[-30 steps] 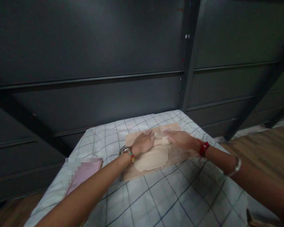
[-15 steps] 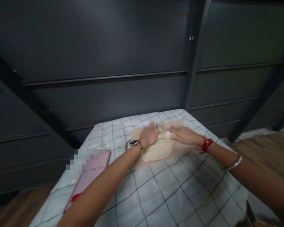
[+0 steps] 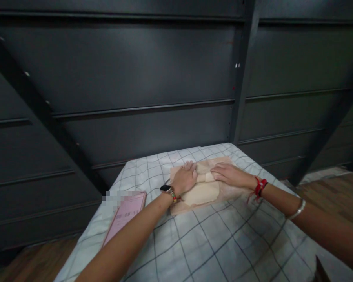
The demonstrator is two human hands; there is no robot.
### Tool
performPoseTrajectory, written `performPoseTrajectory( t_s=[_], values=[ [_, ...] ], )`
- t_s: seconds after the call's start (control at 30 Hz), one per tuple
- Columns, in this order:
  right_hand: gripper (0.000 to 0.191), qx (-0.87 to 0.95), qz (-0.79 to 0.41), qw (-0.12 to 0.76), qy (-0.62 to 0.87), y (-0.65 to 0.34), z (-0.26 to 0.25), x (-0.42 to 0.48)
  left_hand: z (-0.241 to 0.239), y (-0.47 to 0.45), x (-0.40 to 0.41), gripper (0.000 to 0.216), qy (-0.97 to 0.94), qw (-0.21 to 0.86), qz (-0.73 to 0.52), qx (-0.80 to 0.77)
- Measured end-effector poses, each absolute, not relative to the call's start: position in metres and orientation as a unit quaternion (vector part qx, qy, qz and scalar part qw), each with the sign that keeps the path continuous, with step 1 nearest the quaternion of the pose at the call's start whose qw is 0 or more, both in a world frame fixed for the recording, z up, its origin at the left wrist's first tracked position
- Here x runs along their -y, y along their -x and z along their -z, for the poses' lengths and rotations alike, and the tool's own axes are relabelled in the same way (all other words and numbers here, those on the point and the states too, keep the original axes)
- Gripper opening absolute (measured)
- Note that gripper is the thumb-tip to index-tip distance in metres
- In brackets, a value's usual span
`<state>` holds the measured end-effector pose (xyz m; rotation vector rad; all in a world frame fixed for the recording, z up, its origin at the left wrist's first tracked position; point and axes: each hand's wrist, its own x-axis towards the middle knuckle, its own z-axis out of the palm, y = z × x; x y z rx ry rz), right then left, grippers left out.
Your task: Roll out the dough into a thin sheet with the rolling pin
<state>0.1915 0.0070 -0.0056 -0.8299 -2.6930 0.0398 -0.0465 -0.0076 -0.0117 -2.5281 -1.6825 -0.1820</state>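
Note:
A thin sheet of pale dough (image 3: 204, 194) lies on a floured, light brown board or mat (image 3: 176, 211). Across the dough's far side runs a pale cylinder (image 3: 209, 177) that looks like a rolling pin, perhaps with dough around it. My left hand (image 3: 184, 178) rests palm down over the left end of it, fingers stretched out and dusted with flour. Over the right end lies my right hand (image 3: 231, 175), also palm down with its fingers extended. Both hands cover the cylinder's ends, so only its middle shows.
A white checked cloth (image 3: 194, 246) covers the table. On the left lies a pink-screened phone or tablet (image 3: 128, 215), partly behind my left forearm. Dark metal panels (image 3: 153, 129) rise right behind the table. Wooden floor (image 3: 335, 196) shows at the right.
The view has tilted upward and shifted a little, so everything sits lower and slightly more to the right. Both hands remain on the cylinder in nearly the same pose.

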Motion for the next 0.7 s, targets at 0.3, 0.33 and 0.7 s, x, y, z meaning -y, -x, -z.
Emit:
performPoseTrajectory(
  t_s=[0.3,0.33,0.7],
  values=[
    [0.053,0.901,-0.037,0.144,0.408,-0.172,0.022,-0.053,0.005,0.044,-0.026,0.053,0.793,-0.004,0.04,0.607],
    [0.053,0.906,-0.041,0.14,0.397,-0.175,0.025,-0.048,0.007,0.045,-0.02,0.054,0.802,-0.014,0.031,0.596],
    [0.053,0.861,-0.064,0.119,0.491,-0.164,0.008,-0.067,0.001,0.04,-0.047,0.052,0.778,-0.018,0.041,0.627]
  ],
)
